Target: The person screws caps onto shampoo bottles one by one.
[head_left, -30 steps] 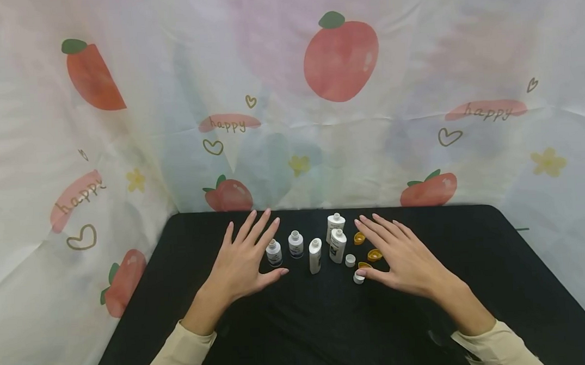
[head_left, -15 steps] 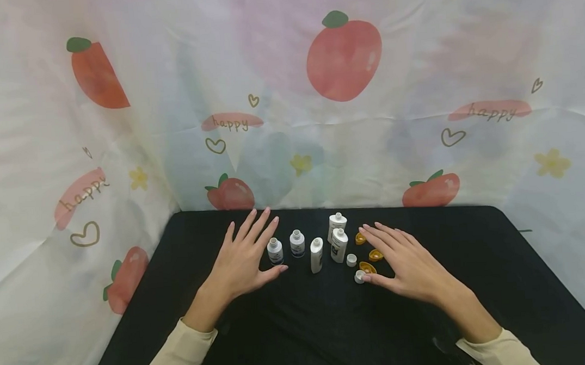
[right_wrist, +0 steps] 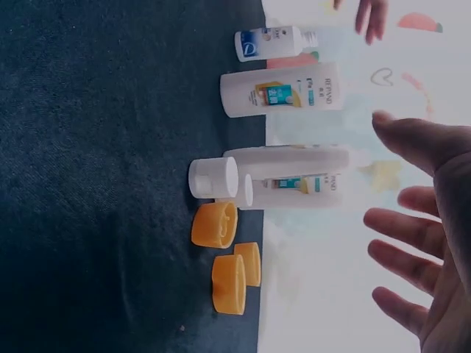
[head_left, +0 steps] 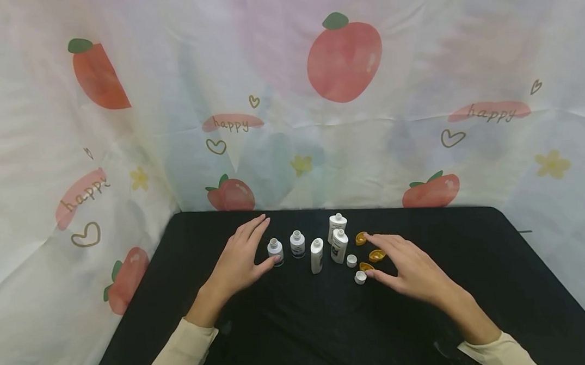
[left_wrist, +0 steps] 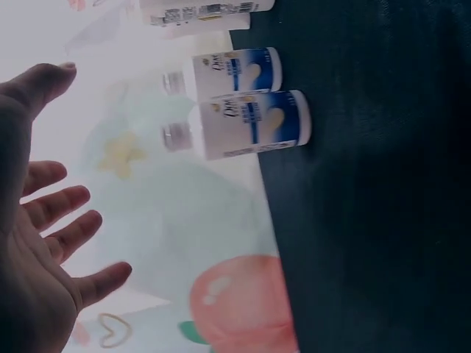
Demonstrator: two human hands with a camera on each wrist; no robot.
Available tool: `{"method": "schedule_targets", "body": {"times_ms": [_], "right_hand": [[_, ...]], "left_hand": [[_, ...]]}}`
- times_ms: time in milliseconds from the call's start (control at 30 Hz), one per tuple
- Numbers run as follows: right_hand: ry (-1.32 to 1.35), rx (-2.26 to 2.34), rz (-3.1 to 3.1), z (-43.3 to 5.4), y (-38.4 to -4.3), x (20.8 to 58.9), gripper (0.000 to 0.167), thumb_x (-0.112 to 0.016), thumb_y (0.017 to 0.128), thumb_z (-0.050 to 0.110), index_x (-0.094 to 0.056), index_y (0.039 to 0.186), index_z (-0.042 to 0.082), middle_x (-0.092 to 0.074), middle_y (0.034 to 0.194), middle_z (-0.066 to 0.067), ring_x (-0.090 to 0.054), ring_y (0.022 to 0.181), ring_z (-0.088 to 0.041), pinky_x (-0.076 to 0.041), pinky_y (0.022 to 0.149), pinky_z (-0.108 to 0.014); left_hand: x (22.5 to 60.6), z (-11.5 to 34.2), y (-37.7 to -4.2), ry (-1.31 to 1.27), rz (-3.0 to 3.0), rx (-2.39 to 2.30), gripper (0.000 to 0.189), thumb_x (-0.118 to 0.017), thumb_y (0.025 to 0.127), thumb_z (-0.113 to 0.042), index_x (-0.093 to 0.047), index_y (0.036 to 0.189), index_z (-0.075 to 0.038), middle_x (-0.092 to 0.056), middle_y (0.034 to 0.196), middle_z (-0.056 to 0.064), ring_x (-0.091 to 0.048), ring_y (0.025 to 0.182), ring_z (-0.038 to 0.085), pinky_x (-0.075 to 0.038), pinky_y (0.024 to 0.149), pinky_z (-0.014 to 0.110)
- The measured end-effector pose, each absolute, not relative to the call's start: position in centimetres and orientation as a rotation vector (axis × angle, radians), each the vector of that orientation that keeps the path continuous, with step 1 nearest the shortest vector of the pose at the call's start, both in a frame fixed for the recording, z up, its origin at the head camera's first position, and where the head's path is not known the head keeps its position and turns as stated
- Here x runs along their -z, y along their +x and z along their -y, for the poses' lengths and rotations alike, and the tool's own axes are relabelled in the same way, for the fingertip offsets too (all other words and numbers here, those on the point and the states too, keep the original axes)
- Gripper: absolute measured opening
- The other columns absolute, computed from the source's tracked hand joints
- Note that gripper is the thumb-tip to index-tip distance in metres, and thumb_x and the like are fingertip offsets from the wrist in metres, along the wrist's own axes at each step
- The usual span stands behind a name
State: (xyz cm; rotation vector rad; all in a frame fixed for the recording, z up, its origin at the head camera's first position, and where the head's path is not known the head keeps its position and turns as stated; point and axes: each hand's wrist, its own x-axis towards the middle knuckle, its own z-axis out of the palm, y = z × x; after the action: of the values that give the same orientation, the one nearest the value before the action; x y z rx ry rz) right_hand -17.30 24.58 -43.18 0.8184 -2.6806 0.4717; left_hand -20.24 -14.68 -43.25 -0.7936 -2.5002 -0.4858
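My left hand [head_left: 239, 261] hovers beside a small uncapped white bottle [head_left: 274, 248] with a blue label, fingers loosely bent and holding nothing. The left wrist view shows that hand [left_wrist: 37, 220] apart from the bottles. A second blue-labelled bottle [head_left: 297, 245] stands to its right. Taller white bottles stand in the middle: one in front [head_left: 317, 257], one behind it [head_left: 339, 247] and one at the back [head_left: 335, 223]. My right hand [head_left: 416, 267], fingers spread and holding nothing, hangs over orange caps [head_left: 377, 255] and white caps [head_left: 360, 278]; the right wrist view shows it apart from them.
Everything stands on a black-covered table [head_left: 299, 329]. A printed fabric backdrop [head_left: 291, 150] rises behind the table's far edge and along the left side. The bottles stand close together near that far edge, with the caps just to their right.
The fingers of my left hand have drawn together and bent a little. My right hand has lowered slightly over the caps, its fingers bending. Bottles and caps have stayed in place.
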Motion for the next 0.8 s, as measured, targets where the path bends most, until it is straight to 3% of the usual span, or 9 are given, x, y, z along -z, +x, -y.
{"method": "schedule_targets", "body": {"times_ms": [300, 500, 800], "right_hand": [[0.806, -0.591, 2.624, -24.7, -17.6, 44.1, 0.064, -0.089, 0.078, 0.031, -0.062, 0.134, 0.015, -0.066, 0.126, -0.001, -0.06, 0.113, -0.02, -0.054, 0.088, -0.049], [0.857, -0.627, 2.58, -24.7, -17.9, 45.0, 0.059, -0.09, 0.076, 0.025, -0.064, 0.129, 0.016, -0.067, 0.118, 0.003, -0.062, 0.106, -0.016, -0.054, 0.084, -0.045], [0.887, -0.707, 2.622, -24.6, -18.4, 46.0, 0.054, -0.087, 0.081, 0.024, -0.066, 0.129, 0.016, -0.07, 0.118, 0.004, -0.067, 0.105, -0.016, -0.056, 0.086, -0.046]], "left_hand": [[45.1, 14.8, -21.5, -0.73, 2.508, 0.881, 0.075, -0.088, 0.081, -0.019, -0.052, 0.144, -0.004, -0.053, 0.141, 0.012, -0.051, 0.13, 0.029, -0.044, 0.109, 0.048], [46.4, 14.8, -22.4, -0.722, 2.483, 1.099, 0.07, -0.089, 0.079, -0.009, -0.054, 0.139, -0.002, -0.054, 0.135, 0.012, -0.055, 0.122, 0.028, -0.052, 0.099, 0.046], [48.1, 14.9, -23.3, -0.659, 2.472, 1.413, 0.072, -0.087, 0.081, -0.009, -0.051, 0.143, -0.009, -0.054, 0.136, 0.011, -0.055, 0.126, 0.029, -0.051, 0.101, 0.05]]}}
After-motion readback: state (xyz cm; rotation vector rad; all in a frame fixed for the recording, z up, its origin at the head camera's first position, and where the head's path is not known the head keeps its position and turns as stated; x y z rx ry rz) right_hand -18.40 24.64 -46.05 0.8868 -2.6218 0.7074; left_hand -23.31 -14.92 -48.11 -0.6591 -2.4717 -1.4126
